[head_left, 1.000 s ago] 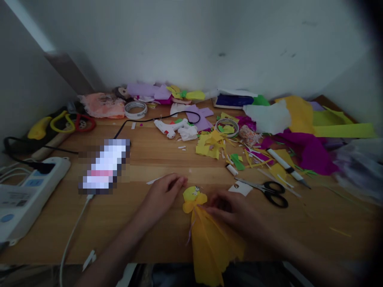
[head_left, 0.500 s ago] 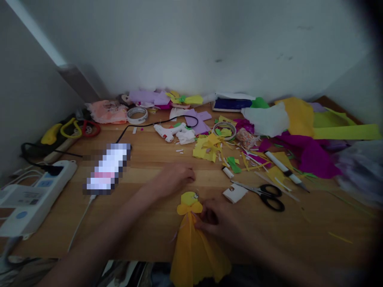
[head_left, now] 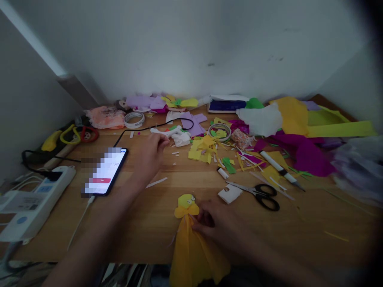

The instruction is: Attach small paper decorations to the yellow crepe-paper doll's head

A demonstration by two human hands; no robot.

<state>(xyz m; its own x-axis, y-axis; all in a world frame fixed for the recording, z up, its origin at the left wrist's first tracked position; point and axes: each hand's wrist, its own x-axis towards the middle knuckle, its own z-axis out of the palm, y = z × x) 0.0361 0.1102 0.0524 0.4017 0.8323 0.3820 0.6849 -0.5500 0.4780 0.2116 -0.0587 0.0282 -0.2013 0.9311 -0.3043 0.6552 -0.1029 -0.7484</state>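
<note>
A doll-like figure [head_left: 188, 231] with a pale yellow head, an orange bow-shaped collar and a long flared orange skirt hangs over the front table edge. My right hand [head_left: 214, 219] pinches it just below the collar. Further back, my left hand [head_left: 152, 153] is closed with curled fingers, right in front of the white glue gun [head_left: 176, 130], and hides part of it. Whether those fingers grip the gun cannot be made out. A white strip [head_left: 156, 182] lies beside my left forearm.
Black-handled scissors [head_left: 266, 196], a white card piece [head_left: 230, 193] and a marker-like pen [head_left: 281, 170] lie right. Yellow scraps [head_left: 203, 149] and tape rolls [head_left: 220, 131] sit behind. Left are a lit phone [head_left: 104, 175] with cable and a power strip [head_left: 38, 203].
My left hand has moved back and left, from near the figure's head to the glue gun. My right hand keeps its hold on the figure. The view has shifted slightly.
</note>
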